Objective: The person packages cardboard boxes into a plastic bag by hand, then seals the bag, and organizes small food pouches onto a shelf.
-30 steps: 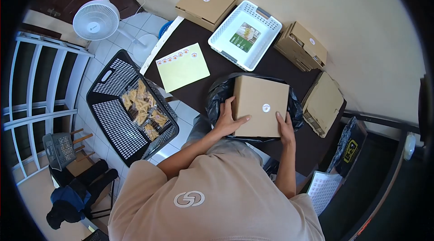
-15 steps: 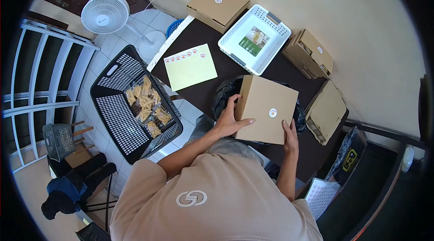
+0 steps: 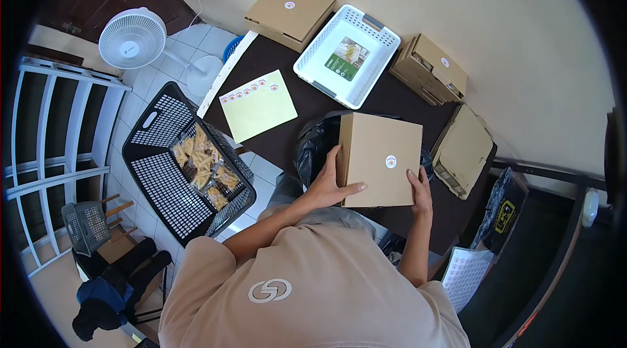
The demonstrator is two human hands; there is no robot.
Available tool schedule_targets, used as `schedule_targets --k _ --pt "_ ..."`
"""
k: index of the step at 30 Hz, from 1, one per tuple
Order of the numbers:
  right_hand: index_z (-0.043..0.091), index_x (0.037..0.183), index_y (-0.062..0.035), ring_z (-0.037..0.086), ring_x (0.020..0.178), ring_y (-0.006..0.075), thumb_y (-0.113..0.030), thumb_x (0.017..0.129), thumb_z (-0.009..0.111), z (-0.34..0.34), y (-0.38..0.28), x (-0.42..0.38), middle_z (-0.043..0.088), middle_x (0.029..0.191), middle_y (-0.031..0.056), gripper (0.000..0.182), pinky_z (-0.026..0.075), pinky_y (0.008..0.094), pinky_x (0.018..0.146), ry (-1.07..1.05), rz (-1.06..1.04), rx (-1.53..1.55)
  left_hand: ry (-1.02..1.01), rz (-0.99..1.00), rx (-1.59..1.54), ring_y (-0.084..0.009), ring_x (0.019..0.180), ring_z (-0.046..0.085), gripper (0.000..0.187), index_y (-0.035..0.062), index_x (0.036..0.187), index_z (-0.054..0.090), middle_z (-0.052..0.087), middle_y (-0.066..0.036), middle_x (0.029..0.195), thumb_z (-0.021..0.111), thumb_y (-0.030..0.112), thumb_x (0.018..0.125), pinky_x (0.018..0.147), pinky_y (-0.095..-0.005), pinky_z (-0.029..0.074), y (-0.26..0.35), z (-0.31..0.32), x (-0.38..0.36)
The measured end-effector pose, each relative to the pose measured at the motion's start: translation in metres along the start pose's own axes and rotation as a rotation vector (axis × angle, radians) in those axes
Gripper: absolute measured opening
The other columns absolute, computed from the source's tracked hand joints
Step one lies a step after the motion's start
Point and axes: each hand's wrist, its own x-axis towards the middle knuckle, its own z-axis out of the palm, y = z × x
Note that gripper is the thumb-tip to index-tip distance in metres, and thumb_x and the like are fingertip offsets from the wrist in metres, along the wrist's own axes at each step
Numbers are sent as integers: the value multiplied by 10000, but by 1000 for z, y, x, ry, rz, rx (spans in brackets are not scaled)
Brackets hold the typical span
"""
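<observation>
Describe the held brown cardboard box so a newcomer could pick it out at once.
Find the dark brown table. At its near edge, a black plastic bag shows behind a squarish brown cardboard box with a round white sticker. Unlike the brown cardboard boxes by the wall, it is held between the left hand and right hand.

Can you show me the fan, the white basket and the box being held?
Fan [image 3: 132,39], head view: on its round grille.
White basket [image 3: 362,77], head view: on its bare inside.
Held box [image 3: 376,160], head view: on its large flat face, beside the sticker.
</observation>
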Motion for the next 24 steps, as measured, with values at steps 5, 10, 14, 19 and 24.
schedule_targets --k 5,10,14,19,24 --pt "513 1130 -19 578 989 187 -225 831 728 -15 11 11 600 1046 110 422 461 314 871 -38 7 -24 -38 24 57 -409 1358 321 1147 -12 1464 -68 231 -317 1461 760 382 775 1122 -430 284 -13 1 6" --pt "518 1129 -14 578 981 188 -213 818 752 -24 10 22 606 1052 116 438 461 321 862 -45 53 -145 -190 -151 57 -446 1290 427 1124 16 1472 -113 303 -337 1434 704 413 810 1082 -428 357 -22 5 2" --pt "522 1130 -12 587 957 189 -231 809 764 -24 9 27 614 1038 117 458 467 320 839 -58 101 -235 -221 -250 112 -456 1229 489 1117 39 1479 -126 360 -331 1407 679 448 820 1057 -419 391 -24 7 4" --pt "520 1144 -23 590 955 189 -246 810 765 -24 18 40 619 1033 126 471 468 316 834 -65 131 -253 -173 -216 111 -434 1276 447 1106 26 1483 -107 348 -323 1419 681 445 829 1076 -409 364 -40 11 10" --pt "519 1152 -23 590 966 191 -240 822 755 -21 22 47 624 1045 133 460 466 319 848 -75 154 -225 -140 -218 108 -404 1336 381 1091 15 1490 -77 308 -309 1450 686 435 833 1097 -401 331 -45 14 14"
